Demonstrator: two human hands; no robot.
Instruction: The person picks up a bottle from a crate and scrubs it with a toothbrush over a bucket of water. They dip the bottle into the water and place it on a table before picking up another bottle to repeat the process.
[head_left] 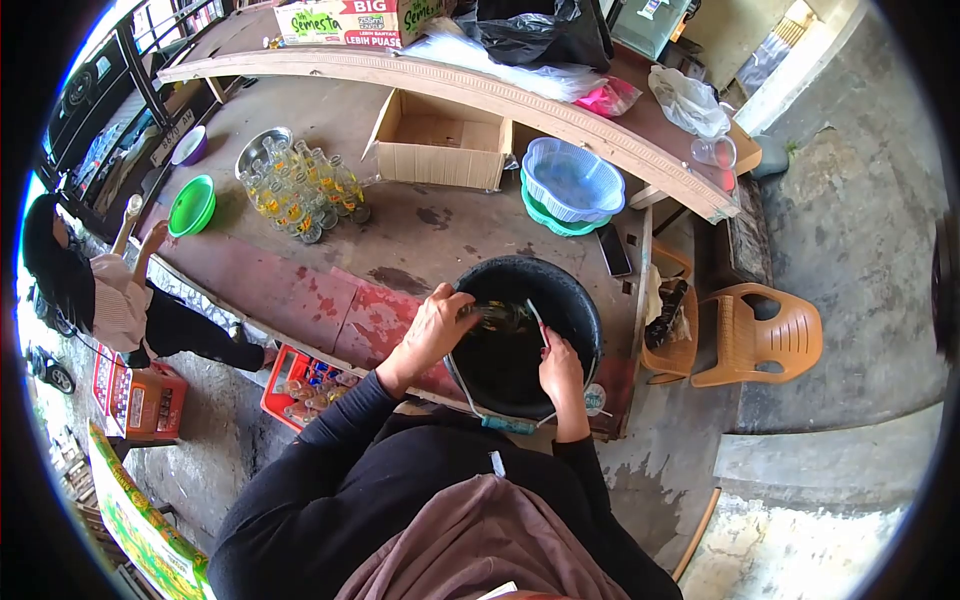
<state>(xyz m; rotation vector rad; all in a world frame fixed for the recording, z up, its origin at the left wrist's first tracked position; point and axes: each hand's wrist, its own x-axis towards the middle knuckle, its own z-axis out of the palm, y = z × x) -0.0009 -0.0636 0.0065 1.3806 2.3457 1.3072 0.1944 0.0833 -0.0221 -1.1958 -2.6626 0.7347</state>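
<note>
Over the black bucket (590,330), my left hand (437,322) is closed around a clear glass bottle (503,317) lying nearly level, with yellowish marks on it. My right hand (562,375) grips a slim tool (538,320) with a white upper part and some red near the fingers. Its tip points up, close to the end of the bottle; its exact kind I cannot tell. The bucket's inside is dark, and its handle with a pale blue grip (508,425) hangs at the near side.
Many glass bottles (305,190) stand grouped on the table (430,235), beside a green basin (192,206). Behind are a cardboard box (440,160) and a blue basket (572,180). A phone (614,250) lies right. Another person (120,290) stands left; a plastic chair (765,335) is right.
</note>
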